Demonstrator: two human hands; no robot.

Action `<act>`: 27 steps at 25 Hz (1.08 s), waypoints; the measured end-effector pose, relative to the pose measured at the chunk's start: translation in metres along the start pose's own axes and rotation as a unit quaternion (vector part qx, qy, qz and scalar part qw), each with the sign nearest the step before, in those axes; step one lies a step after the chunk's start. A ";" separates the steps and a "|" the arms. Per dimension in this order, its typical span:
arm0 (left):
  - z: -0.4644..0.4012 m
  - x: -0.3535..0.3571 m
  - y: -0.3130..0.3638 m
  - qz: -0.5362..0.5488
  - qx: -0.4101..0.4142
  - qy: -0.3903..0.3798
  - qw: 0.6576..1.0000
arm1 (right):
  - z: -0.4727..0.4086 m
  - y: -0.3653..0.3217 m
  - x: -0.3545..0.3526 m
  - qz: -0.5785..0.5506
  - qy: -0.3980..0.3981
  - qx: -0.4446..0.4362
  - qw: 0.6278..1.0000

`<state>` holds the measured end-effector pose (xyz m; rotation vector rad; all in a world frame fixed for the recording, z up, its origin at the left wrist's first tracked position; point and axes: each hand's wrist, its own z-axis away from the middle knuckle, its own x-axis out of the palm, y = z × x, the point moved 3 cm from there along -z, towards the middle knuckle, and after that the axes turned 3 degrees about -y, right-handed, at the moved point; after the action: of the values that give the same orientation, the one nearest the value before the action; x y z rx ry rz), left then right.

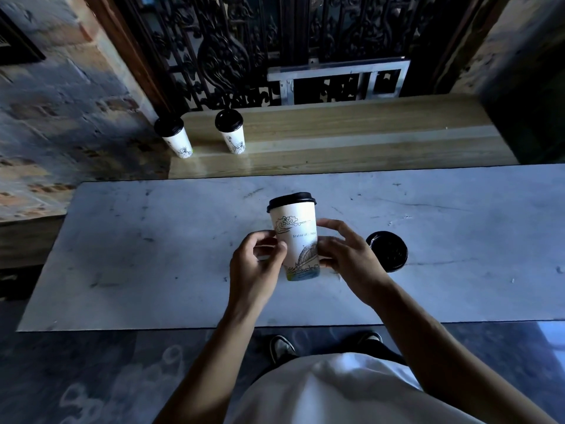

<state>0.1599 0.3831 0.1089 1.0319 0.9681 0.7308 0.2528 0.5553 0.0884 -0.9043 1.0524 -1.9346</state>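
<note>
A white paper cup [297, 240] with black line drawings and a black lid stands tilted slightly over the marble table [153, 255]. My left hand [255, 264] holds its left side with curled fingers and thumb. My right hand [345, 255] holds its right side, thumb against the cup wall, fingers loosely curled behind it. The cup's base seems to rest on or just above the table; I cannot tell which.
A loose black lid [388, 251] lies on the table right of my right hand. Two more lidded cups [175, 137] [231, 132] stand on a wooden bench [351, 139] beyond the table. An ornate iron grille and stone walls close the back.
</note>
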 end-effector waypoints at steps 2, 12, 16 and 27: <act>-0.003 -0.003 -0.001 -0.009 0.003 -0.004 1.000 | -0.002 0.005 0.001 -0.001 0.004 -0.008 1.000; -0.006 -0.017 0.002 0.028 0.010 -0.011 1.000 | 0.000 0.009 0.014 0.018 -0.026 -0.024 0.999; -0.002 -0.016 0.000 0.005 0.010 -0.027 1.000 | 0.000 0.007 0.014 -0.015 -0.030 -0.020 0.999; 0.002 -0.010 0.002 -0.006 0.024 -0.015 1.000 | 0.009 0.007 0.008 0.002 0.000 -0.036 0.999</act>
<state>0.1577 0.3745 0.1137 1.0755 0.9706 0.6826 0.2586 0.5422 0.0884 -0.9406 1.1300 -1.9028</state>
